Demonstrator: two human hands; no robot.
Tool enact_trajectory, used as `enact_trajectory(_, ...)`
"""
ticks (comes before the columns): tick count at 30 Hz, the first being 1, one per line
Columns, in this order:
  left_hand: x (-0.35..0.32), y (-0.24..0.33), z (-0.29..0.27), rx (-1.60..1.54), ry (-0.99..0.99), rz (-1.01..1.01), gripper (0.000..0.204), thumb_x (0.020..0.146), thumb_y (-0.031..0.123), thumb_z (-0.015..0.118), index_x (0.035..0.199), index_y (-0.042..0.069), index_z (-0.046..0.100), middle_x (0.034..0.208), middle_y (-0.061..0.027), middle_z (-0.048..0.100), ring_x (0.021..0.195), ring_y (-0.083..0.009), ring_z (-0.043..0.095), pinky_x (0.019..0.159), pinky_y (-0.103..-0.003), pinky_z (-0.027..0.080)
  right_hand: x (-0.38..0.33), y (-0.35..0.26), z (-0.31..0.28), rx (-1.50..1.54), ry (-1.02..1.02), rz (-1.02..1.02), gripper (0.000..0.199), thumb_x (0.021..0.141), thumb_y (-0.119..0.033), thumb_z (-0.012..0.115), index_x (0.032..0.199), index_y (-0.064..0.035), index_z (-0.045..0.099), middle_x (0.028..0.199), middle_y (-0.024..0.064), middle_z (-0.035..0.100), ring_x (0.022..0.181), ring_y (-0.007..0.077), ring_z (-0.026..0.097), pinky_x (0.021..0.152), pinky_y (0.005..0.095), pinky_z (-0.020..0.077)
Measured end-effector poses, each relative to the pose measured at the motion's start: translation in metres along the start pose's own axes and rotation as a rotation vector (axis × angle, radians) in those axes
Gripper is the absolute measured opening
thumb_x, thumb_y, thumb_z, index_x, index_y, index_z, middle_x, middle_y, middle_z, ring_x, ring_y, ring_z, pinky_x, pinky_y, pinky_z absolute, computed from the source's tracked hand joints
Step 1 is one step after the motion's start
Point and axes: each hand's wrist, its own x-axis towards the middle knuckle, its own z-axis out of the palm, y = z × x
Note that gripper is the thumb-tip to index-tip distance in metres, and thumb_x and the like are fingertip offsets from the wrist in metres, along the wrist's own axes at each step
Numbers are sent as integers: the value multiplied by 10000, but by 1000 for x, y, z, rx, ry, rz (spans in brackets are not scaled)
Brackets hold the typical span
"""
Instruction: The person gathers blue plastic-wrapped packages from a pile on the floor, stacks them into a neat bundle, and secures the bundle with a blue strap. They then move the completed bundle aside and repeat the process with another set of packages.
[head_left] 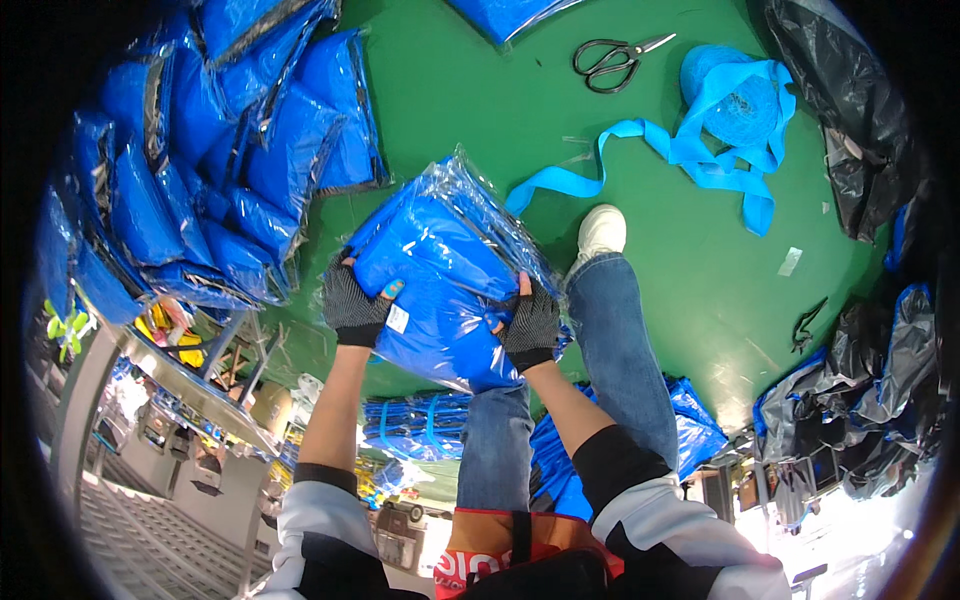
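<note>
Between my two hands is a blue folded package point(430, 275) in clear plastic wrap, with a small white label near its left side. My left hand point(355, 305), in a dark fingerless glove, grips the left edge, its thumb on top. The right edge is gripped by my right hand point(530, 322), gloved the same way. Behind the package a light blue strap point(560, 181) runs across the green floor to a loose roll point(735, 105). Black-handled scissors point(610, 65) lie to the left of that roll.
A large heap of blue wrapped packages point(240, 130) fills the left. Black plastic bags point(850, 120) lie along the right. Strapped blue bundles point(415, 425) are near my legs. My white shoe point(602, 232) stands on the green floor point(700, 290). A metal-edged table point(215, 395) is at lower left.
</note>
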Motion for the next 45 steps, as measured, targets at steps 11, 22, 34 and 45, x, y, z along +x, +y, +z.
enact_trajectory(11, -64, -20, -44, -1295, 540, -837, 686, 829, 574, 488, 1263, 46, 429, 1315, -128, 437, 1192, -306, 419, 1014, -431, 335, -2, -3, -33, 358, -143, 80, 950, 662, -368, 730, 1396, -43, 223, 1275, 250, 417, 1164, 389, 440, 980, 409, 366)
enact_trajectory(22, -175, -31, 9, -1844, 300, -923, 857, 811, 727, 305, 1377, 83, 299, 1373, -122, 385, 1189, -302, 430, 995, -438, 366, 4, -24, -83, 348, -598, -71, 832, 679, -420, 741, 1303, -17, 366, 1187, 233, 528, 1093, 342, 528, 929, 408, 414)
enact_trajectory(34, -298, 11, -216, -2198, 3, -937, 646, 809, 364, 541, 1348, 69, 341, 1252, -148, 481, 1086, -282, 507, 913, -402, 441, -101, -183, -245, 732, -743, 413, 322, 813, -381, 616, 704, -82, 562, 647, 8, 529, 622, 103, 498, 571, 268, 412)
enact_trajectory(45, -198, -32, -81, -1881, -180, -678, 536, 778, 88, 597, 1277, 60, 403, 1085, -119, 572, 940, -232, 588, 804, -360, 513, 50, -102, -173, 524, -631, -714, 392, 903, -352, 512, 1151, -50, 543, 1082, 124, 576, 1084, 231, 515, 924, 365, 404)
